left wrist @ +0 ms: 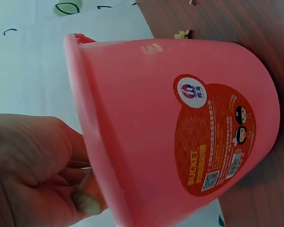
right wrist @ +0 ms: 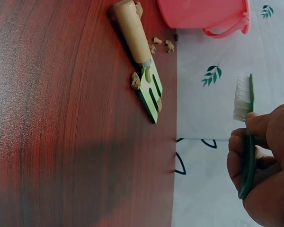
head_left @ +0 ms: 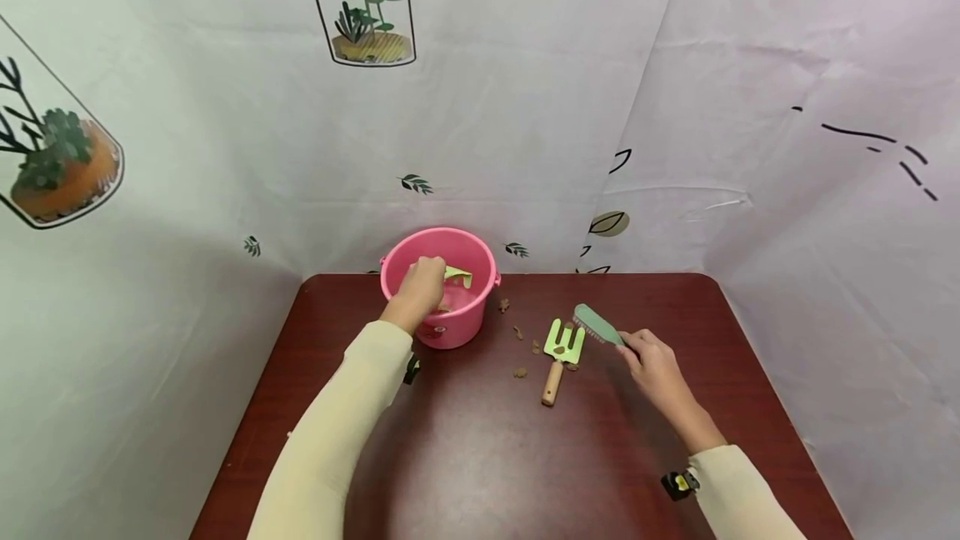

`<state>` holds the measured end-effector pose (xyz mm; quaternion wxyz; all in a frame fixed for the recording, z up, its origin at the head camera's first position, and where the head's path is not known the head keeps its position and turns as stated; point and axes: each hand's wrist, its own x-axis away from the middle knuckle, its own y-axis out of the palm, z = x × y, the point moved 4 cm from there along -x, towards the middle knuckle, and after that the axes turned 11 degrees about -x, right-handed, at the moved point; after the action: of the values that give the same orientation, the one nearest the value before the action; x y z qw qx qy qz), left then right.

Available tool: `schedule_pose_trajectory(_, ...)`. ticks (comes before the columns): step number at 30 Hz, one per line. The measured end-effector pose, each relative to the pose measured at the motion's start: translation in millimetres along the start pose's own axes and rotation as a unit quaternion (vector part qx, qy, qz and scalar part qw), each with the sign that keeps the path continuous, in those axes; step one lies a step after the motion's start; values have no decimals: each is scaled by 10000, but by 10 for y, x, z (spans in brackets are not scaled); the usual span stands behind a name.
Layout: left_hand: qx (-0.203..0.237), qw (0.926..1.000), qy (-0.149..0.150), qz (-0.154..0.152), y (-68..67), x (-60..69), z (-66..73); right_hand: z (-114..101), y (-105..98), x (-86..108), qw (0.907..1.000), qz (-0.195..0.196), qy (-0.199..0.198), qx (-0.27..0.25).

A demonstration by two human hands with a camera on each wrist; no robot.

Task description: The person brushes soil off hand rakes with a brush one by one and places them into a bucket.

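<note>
My left hand [head_left: 425,280] reaches over the near rim of the pink bucket [head_left: 457,327]. It grips a garden tool whose light green head [head_left: 459,275] shows inside the bucket; the bucket wall hides part of the tool, so its exact kind cannot be told. In the left wrist view the rounded handle end [left wrist: 89,202] pokes out by the palm. My right hand [head_left: 658,369] holds a green scrubbing brush [head_left: 597,324] by its handle, white bristles [right wrist: 242,98] facing down, above the table. Left of the brush, a light green hand fork [head_left: 564,343] with a wooden handle lies flat.
Small brown crumbly bits [head_left: 521,372] are scattered between bucket and fork, and a few lie on the fork's tines. The dark red table [head_left: 480,457] ends at a pale patterned cloth wall [head_left: 525,148] close behind the bucket. More cloth hangs at both sides.
</note>
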<state>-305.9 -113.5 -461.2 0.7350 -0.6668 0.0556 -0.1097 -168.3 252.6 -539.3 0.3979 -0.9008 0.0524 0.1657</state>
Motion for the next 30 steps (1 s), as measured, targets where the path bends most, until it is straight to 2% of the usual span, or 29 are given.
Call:
schedule_pose_trajectory(10, 4, 9999, 8, -148, 169, -123, 36, 1, -9, 9, 9999, -124, 100, -18)
schedule_pose_trajectory(15, 79, 9996, -141, -215, 257, -149, 21, -4, -10, 15, 9996, -231, 157, -51)
schedule_pose_trajectory(30, 144, 9981, -314, -519, 363, -194, 46, 15, 12, 11, 9995, -242, 181, -74)
